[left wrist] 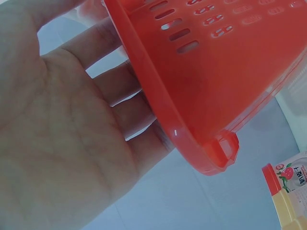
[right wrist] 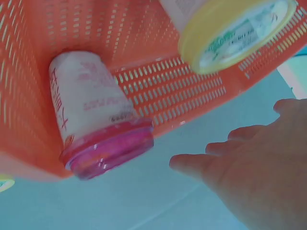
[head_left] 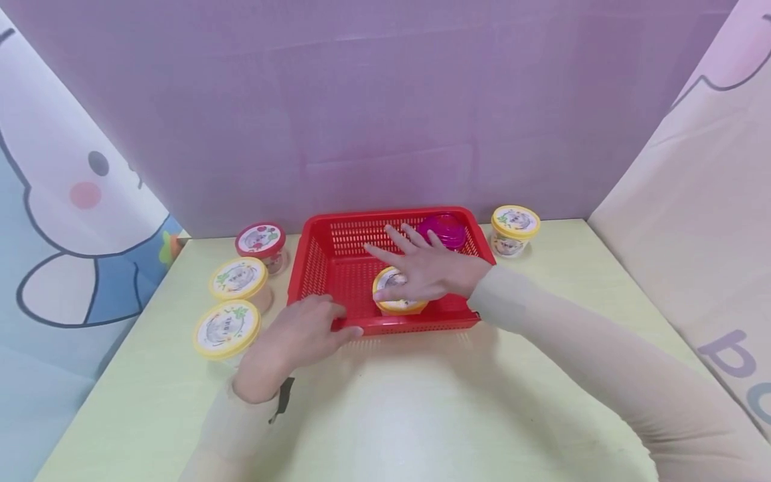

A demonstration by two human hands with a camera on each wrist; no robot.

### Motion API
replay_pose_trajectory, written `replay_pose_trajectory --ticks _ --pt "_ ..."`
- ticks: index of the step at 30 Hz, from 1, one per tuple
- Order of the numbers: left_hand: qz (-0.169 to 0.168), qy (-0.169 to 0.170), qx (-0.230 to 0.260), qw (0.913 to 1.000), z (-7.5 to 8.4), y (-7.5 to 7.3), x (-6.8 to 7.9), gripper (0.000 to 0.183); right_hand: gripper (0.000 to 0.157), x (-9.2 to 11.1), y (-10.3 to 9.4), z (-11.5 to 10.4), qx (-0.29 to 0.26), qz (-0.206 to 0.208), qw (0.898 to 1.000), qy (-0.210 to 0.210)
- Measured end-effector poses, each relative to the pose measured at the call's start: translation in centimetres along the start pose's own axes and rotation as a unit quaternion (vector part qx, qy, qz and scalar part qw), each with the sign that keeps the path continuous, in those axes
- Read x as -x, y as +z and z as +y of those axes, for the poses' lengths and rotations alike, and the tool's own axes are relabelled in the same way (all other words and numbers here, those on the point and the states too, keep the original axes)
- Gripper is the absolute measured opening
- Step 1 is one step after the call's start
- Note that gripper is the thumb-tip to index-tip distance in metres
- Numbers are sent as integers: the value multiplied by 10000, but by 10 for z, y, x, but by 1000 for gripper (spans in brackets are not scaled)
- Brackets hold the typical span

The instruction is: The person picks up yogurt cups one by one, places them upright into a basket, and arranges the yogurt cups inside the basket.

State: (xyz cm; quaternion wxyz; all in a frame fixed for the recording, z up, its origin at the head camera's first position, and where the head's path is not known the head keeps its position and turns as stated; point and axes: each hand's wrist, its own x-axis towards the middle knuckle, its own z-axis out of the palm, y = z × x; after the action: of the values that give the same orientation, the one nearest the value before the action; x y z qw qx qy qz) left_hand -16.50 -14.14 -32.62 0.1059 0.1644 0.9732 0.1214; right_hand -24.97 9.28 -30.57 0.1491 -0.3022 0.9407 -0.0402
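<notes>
A red perforated basket (head_left: 349, 274) stands toward the back of the table. My left hand (head_left: 307, 328) holds its near left corner, and the left wrist view shows the fingers (left wrist: 122, 79) passing behind the basket's rim. My right hand (head_left: 424, 268) hovers over the basket, fingers spread and straight. Below it sits a yellow-lidded tub (head_left: 402, 308), partly hidden by the hand. A cup with a clear magenta lid (head_left: 442, 231) is in the basket's far right corner; its white printed side (right wrist: 91, 96) shows in the right wrist view.
Left of the basket, a red-lidded tub (head_left: 260, 241) and two yellow-lidded tubs (head_left: 238, 278) stand in a row. Another yellow-lidded tub (head_left: 515, 231) is beyond the basket's right side. A purple cloth (head_left: 385, 120) hangs behind the table, with printed cloths at both sides.
</notes>
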Motion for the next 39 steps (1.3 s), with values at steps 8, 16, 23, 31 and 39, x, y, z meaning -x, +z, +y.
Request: replay_pose_trajectory --ticks 8,16,23,31,39 --pt "-68 -106 40 9999 0 0 0 55 98 6 -5 12 54 171 9998 22" --pt "-88 -59 48 9999 0 1 0 55 98 14 -5 21 -107 329 9994 96" --pt "-69 -40 49 10000 0 1 -1 53 98 19 -9 30 -9 566 9982 183" --pt "-128 -105 66 9998 0 0 -1 55 95 23 -15 46 -35 628 9971 421" --pt "-99 -89 76 9999 1 0 -1 53 92 25 -16 71 -320 728 9954 533"
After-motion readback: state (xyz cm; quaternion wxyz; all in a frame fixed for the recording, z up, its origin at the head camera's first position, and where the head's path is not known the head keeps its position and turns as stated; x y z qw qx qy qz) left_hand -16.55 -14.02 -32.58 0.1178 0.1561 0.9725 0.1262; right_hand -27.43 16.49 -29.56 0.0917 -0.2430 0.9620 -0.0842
